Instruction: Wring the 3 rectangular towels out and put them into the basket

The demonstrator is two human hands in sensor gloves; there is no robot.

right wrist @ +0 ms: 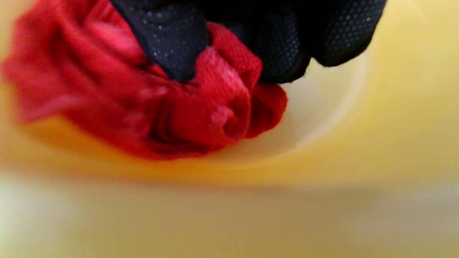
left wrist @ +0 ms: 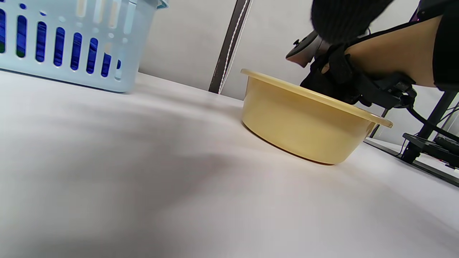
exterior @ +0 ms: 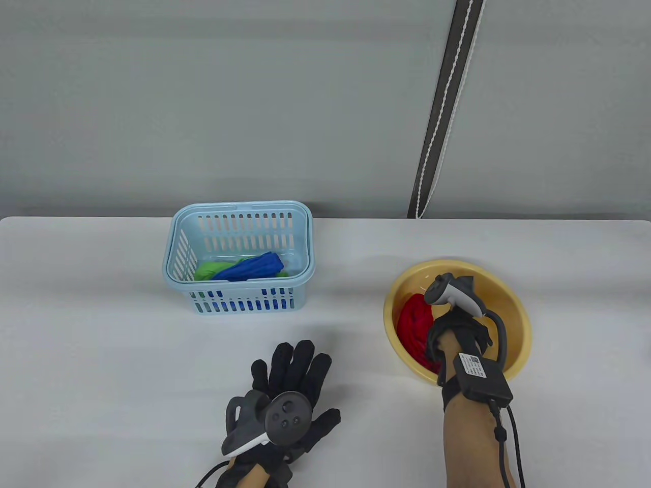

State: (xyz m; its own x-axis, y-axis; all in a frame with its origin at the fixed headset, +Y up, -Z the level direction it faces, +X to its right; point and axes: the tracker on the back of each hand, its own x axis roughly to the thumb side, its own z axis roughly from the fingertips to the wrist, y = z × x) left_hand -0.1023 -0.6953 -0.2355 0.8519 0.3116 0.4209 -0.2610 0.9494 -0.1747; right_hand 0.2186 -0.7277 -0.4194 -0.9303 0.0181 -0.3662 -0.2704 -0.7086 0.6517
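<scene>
A red towel (exterior: 414, 325) lies bunched in the yellow basin (exterior: 513, 305) at the right. My right hand (exterior: 455, 323) reaches down into the basin, and its gloved fingers (right wrist: 172, 43) pinch a fold of the red towel (right wrist: 200, 107). The light blue basket (exterior: 239, 213) stands at the back left with a blue towel (exterior: 249, 268) and a green towel (exterior: 208, 269) inside. Flat on the table in front of the basket lies my left hand (exterior: 295, 376), fingers spread, holding nothing.
White tabletop runs between the basket (left wrist: 71, 43) and the basin (left wrist: 304, 125). A dark strip with a white cord (exterior: 442, 112) hangs on the grey wall behind. A black stand (left wrist: 430, 143) sits off the table's right side.
</scene>
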